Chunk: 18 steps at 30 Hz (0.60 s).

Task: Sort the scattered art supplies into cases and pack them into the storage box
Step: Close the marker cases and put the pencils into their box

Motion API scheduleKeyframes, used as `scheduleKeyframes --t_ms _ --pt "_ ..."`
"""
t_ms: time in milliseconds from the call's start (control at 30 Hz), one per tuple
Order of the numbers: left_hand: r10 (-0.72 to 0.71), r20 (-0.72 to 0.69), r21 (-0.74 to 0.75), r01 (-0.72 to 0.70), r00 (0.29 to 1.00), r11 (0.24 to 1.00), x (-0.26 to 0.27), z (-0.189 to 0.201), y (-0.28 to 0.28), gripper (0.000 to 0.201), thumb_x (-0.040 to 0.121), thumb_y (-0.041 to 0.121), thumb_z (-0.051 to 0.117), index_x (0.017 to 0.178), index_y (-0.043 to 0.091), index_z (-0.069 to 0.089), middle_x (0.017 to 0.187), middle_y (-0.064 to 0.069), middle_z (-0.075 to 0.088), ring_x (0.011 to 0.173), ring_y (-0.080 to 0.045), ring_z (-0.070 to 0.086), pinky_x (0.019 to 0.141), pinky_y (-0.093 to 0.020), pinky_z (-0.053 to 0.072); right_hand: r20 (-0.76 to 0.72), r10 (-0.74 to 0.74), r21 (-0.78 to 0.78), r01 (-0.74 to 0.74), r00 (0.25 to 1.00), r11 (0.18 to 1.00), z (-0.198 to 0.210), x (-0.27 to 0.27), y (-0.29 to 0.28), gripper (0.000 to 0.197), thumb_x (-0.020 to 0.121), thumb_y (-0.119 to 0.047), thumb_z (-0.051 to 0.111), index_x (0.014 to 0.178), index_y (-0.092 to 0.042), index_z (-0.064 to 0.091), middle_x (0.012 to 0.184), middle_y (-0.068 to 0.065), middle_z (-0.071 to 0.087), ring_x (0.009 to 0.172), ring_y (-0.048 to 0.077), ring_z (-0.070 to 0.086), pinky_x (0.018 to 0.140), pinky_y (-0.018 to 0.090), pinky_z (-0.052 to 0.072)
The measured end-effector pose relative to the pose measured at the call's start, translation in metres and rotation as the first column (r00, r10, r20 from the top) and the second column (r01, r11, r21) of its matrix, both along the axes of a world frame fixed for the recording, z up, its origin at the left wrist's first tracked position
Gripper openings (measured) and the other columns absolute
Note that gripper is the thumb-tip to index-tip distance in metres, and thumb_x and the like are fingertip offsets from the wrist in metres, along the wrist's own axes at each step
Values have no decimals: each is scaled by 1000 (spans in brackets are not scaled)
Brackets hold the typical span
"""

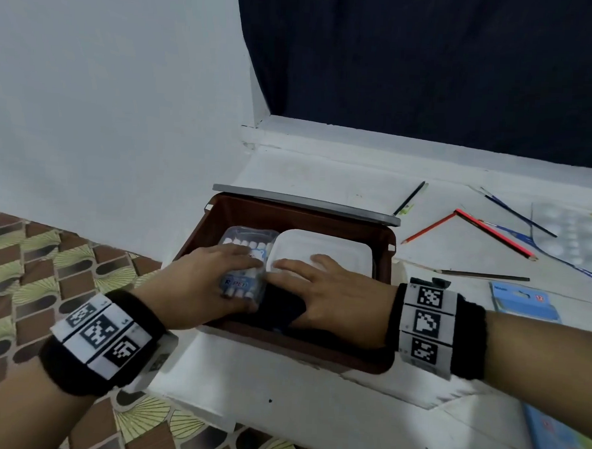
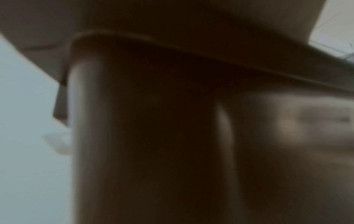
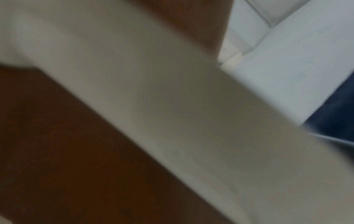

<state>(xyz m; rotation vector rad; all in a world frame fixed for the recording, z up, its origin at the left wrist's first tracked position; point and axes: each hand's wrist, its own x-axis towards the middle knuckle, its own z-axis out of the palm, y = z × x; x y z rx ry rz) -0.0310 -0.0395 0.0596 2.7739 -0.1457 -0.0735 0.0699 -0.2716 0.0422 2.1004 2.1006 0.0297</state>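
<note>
The brown storage box (image 1: 322, 222) stands open on the white table, with its grey lid (image 1: 306, 202) behind it. Inside at the left lies a clear case of white-capped markers (image 1: 249, 239). My left hand (image 1: 216, 271) holds this case, fingers across its top and thumb round its near end. To its right sits a white plastic container (image 1: 338, 250). My right hand (image 1: 325, 287) rests flat on it with straight fingers. A black item (image 1: 280, 309) shows under that hand. Both wrist views are blurred, showing mostly the brown box wall (image 2: 153, 136) (image 3: 57, 151).
Right of the box lie red pencils (image 1: 493, 234), a dark pencil (image 1: 409, 197), blue brushes (image 1: 518, 212), another pencil (image 1: 484, 276) and a clear palette (image 1: 575, 235). A blue pack (image 1: 520, 301) and a colourful book (image 1: 567, 444) lie near the front right. Patterned floor lies to the left.
</note>
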Motion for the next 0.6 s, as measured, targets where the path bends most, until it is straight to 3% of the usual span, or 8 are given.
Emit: scheduleKeyframes --t_ms 67,167,233,333,400,533,600 --pt "17 21 -27 -16 1000 1000 -1 -4 -1 67 74 51 80 134 31 59 138 14 55 124 4 43 104 -12 28 25 19 27 -20 1000 999 -6 -1 4 26 86 -28 72 110 -37 71 158 17 24 144 39 22 100 61 37" --pt "48 45 -48 -46 998 998 -4 -5 -2 68 68 54 83 127 27 65 129 12 62 118 0 52 100 -8 32 70 9 36 -12 998 999 -14 -1 8 8 88 -34 68 93 -33 75 157 14 24 142 37 22 100 58 36" --pt "56 70 -82 -51 996 995 -4 -6 -3 65 64 44 89 122 22 68 122 9 66 111 1 55 96 -2 33 79 -13 34 10 997 999 -16 -1 10 9 89 -36 67 88 -31 75 157 13 24 142 36 22 101 58 35" --pt "87 55 -106 -81 995 991 -4 -5 -5 63 64 36 91 122 25 68 117 17 62 105 3 56 91 0 36 -9 29 78 -28 1000 997 -12 1 8 4 84 -28 72 88 -27 74 152 16 35 139 38 30 102 57 35" --pt "94 57 -101 -88 994 991 -6 -6 -6 62 64 37 91 121 25 69 118 18 61 105 4 56 90 0 36 -46 63 101 -58 997 993 -7 0 5 12 82 -23 73 93 -29 74 149 16 40 137 38 33 103 57 34" --pt "77 126 -151 -58 989 987 -14 -3 -8 56 68 53 67 115 24 73 118 16 65 109 2 60 95 -10 44 -71 8 58 -4 997 998 0 -2 0 26 83 -20 72 107 -29 72 154 12 33 142 39 26 107 66 29" --pt "74 152 -175 -47 986 983 -18 -3 -10 52 73 51 63 117 24 72 119 18 65 111 4 60 96 -6 41 -59 -6 69 10 998 998 3 0 -1 26 83 -20 71 108 -28 71 154 10 34 140 40 30 101 61 38"
